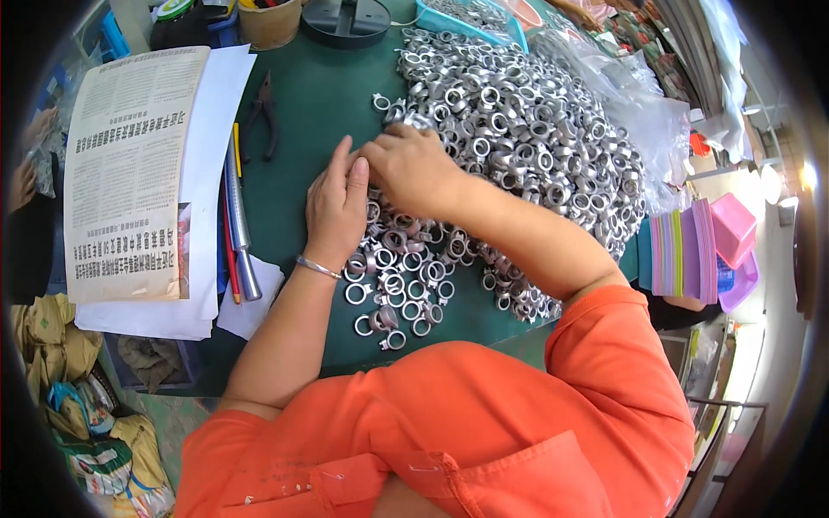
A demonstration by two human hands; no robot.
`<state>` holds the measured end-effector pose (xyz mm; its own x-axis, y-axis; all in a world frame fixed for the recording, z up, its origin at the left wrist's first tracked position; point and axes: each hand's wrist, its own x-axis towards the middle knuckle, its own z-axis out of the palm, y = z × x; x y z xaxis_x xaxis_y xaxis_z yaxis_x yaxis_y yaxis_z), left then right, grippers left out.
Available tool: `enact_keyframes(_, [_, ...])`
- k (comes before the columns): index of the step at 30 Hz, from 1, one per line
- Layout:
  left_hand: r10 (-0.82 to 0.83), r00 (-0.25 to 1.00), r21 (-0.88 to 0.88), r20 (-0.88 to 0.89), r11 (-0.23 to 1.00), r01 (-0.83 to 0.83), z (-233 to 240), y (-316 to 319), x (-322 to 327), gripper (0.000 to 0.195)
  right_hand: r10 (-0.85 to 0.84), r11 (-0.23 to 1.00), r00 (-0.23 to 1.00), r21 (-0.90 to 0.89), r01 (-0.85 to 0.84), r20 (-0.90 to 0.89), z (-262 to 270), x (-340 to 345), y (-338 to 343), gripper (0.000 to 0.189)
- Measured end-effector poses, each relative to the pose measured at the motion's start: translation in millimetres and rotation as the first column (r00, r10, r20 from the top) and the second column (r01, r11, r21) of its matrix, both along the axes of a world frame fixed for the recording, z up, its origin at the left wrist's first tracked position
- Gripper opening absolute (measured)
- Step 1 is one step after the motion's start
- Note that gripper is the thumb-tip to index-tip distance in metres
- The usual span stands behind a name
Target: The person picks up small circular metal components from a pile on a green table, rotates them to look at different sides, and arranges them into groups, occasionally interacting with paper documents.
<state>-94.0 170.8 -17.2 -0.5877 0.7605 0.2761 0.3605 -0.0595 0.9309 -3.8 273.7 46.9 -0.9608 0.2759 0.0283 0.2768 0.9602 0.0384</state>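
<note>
A large heap of grey metal rings covers the green tabletop, and a looser group of rings lies nearer my body. My left hand stands on its edge at the left side of the rings, thumb and fingers pointing away from me; whether it holds something is hidden. My right hand reaches across, its back upward, beside the left fingertips. Its fingers are curled at the edge of the heap, near a blurred shiny ring, and I cannot tell if they grip it.
On the left lie a newspaper on white sheets, pliers, a metal ring mandrel and pencils. A blue basket of small parts and a round black stand are at the back. Stacked plastic baskets stand right. Other people sit nearby.
</note>
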Motion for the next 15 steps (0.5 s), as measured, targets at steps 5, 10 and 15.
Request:
enact_keyframes(5, [-0.100, 0.979, 0.085, -0.177, 0.989, 0.117, -3, 5, -2, 0.032, 0.075, 0.989, 0.981, -0.112, -0.096, -0.180, -5, 50, -39, 0.047])
enact_keyframes(10, [-0.106, 0.928, 0.019, -0.357, 0.992, 0.121, -5, 0, -1, 0.021, -0.078, 0.945, 0.955, -0.326, -0.021, -0.287, -7, 82, -75, 0.055])
enact_keyframes(15, [-0.157, 0.901, 0.020, -0.403, 0.983, 0.181, 0, -5, -2, 0.016, -0.163, 0.943, 0.955, -0.325, 0.076, -0.249, -24, 110, -114, 0.059])
